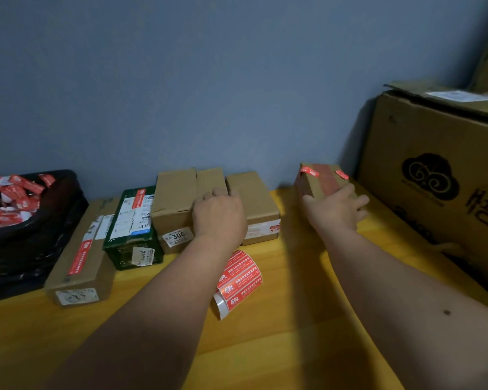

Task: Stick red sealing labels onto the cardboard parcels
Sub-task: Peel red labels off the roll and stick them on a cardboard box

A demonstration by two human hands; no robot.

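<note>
A row of parcels stands against the wall on the yellow table (288, 319). My left hand (220, 215) lies on a plain cardboard parcel (175, 198) in the middle of the row, fingers curled over its far top. My right hand (335, 209) holds a small cardboard parcel (319, 181) at the back right; that parcel has red labels on its top corners. A curled sheet of red sealing labels (237, 280) lies on the table between my forearms. Another plain parcel (254, 204) stands right of my left hand.
A green box (133, 229) and a long cardboard parcel with a red label (82, 257) stand at the left of the row. A black bin (26, 220) at far left holds several peeled label backings. A big printed carton (440, 175) fills the right side.
</note>
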